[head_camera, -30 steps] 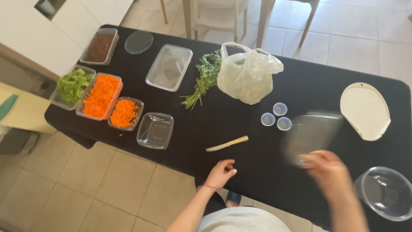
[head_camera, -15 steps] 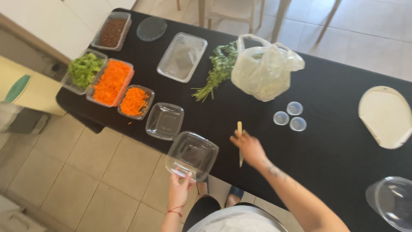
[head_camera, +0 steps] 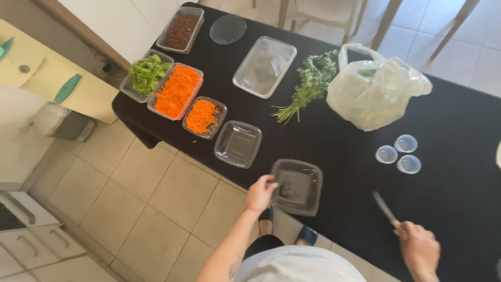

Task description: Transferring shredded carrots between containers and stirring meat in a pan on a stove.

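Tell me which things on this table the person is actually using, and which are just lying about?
In use: clear tub under the left hand; knife in the right hand.

Lying about: empty tub, carrot tubs, greens tub, brown tub, long tub, herbs, bag, small cups, round lid.

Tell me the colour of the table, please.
The table is black, seen best in the head view.

left hand pinching, right hand fisted
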